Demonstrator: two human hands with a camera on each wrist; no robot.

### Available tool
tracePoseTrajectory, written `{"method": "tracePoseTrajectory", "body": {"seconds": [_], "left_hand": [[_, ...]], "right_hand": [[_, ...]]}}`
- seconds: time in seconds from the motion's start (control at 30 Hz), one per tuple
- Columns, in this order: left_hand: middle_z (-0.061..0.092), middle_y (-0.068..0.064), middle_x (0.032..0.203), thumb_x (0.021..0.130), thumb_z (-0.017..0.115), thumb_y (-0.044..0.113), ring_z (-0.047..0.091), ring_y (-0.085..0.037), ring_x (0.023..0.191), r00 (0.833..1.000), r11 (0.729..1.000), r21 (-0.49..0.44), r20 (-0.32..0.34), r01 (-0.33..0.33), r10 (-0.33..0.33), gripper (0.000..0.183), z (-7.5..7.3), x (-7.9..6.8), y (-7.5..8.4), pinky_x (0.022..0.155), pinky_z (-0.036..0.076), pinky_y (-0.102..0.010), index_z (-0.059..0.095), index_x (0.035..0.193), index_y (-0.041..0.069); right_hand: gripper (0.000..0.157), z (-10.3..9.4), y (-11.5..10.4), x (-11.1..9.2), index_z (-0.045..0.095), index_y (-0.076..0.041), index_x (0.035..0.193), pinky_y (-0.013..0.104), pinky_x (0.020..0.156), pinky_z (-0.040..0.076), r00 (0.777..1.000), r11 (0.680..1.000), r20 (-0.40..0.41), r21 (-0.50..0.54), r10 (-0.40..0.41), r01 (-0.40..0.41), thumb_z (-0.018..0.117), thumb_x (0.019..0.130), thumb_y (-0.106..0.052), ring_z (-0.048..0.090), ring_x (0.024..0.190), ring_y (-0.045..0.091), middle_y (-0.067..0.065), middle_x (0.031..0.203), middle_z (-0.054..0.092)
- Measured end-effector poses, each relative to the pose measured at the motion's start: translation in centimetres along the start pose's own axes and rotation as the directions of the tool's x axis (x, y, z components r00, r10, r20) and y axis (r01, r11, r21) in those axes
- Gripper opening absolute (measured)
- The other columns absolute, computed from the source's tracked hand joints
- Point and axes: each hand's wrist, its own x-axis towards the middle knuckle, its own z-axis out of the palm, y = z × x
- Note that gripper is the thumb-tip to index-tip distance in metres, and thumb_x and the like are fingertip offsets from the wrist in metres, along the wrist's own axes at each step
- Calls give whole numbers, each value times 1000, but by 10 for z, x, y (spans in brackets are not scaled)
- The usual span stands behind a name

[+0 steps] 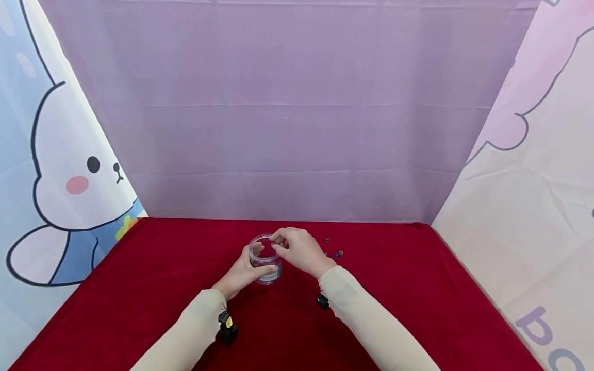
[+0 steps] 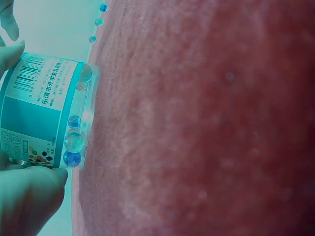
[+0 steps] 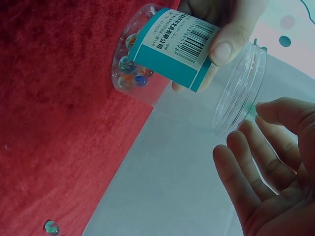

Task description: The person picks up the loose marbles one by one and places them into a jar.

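From the left, we have the left hand point(image 1: 241, 273) wrapped round the clear jar point(image 1: 267, 260), thumb along its side, mouth facing up; we'd judge that hold keeps it steady with the opening free. The jar is toward the back edge of the red-covered table point(image 1: 394, 288), roughly midway between the side edges; whether its base touches down, we can't tell. Inside, we see marbles point(image 3: 126, 65) gathered at the bottom. Across to the right hand point(image 1: 299, 251), right at the rim, and thumb and fingertip appear to pinch a green marble point(image 3: 251, 110), a grip that suits something so small! Farther right, loose marbles point(image 1: 341, 253) lie toward the back edge, seemingly handy for that hand.
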Motion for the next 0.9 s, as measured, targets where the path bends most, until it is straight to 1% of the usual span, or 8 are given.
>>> {"method": "tracePoseTrajectory", "body": {"seconds": [0.1, 0.23, 0.4, 0.53, 0.73, 0.9], "left_hand": [[31, -13, 157, 84, 83, 32, 32, -31, 141, 1000, 1000, 0, 0, 1, -1, 93, 0, 1, 0, 111, 33, -56, 23, 152, 13], [32, -12, 157, 82, 84, 35, 31, -32, 141, 1000, 1000, 1, 0, 4, -4, 95, -1, 1, -1, 111, 33, -57, 23, 152, 14], [32, -11, 157, 84, 84, 32, 31, -32, 142, 1000, 1000, -5, 1, 7, -7, 93, -1, 1, -1, 111, 32, -58, 23, 152, 14], [33, -10, 156, 84, 84, 29, 31, -31, 142, 1000, 1000, -13, -3, 0, 0, 91, -1, 0, -1, 111, 32, -58, 24, 151, 13], [33, -10, 156, 83, 84, 31, 32, -31, 141, 1000, 1000, -7, -6, -7, 7, 92, -1, 0, -2, 111, 33, -57, 24, 151, 14], [32, -9, 157, 83, 84, 31, 31, -31, 142, 1000, 1000, -7, 2, -12, 12, 92, -1, 1, -3, 112, 32, -57, 24, 152, 14]], "right_hand": [[20, -1, -1, -1, 72, -13, 113, 20, 75, 53, 1000, 1000, 2, -3, 3, -3, 73, 94, -18, 66, 92, 17, -4, 101, 68], [21, -3, 0, -2, 72, -14, 114, 21, 77, 54, 1000, 1000, 3, -8, 7, -7, 73, 94, -19, 66, 93, 15, -4, 103, 68], [20, -7, 5, -5, 72, -15, 114, 22, 79, 54, 1000, 1000, -8, -16, 6, -6, 73, 94, -21, 65, 92, 10, -5, 105, 69], [19, -11, 10, -9, 72, -14, 112, 23, 78, 55, 1000, 1000, -21, -7, 10, -10, 73, 94, -20, 64, 90, 8, -5, 103, 69], [22, -15, 22, -16, 72, -12, 114, 27, 79, 56, 998, 999, -26, -17, 48, -49, 74, 93, -20, 63, 89, 11, -4, 103, 68], [19, -19, 35, -21, 72, -17, 113, 26, 77, 55, 996, 996, -31, -29, 89, -90, 71, 95, -22, 63, 89, 9, -6, 103, 68]]}}
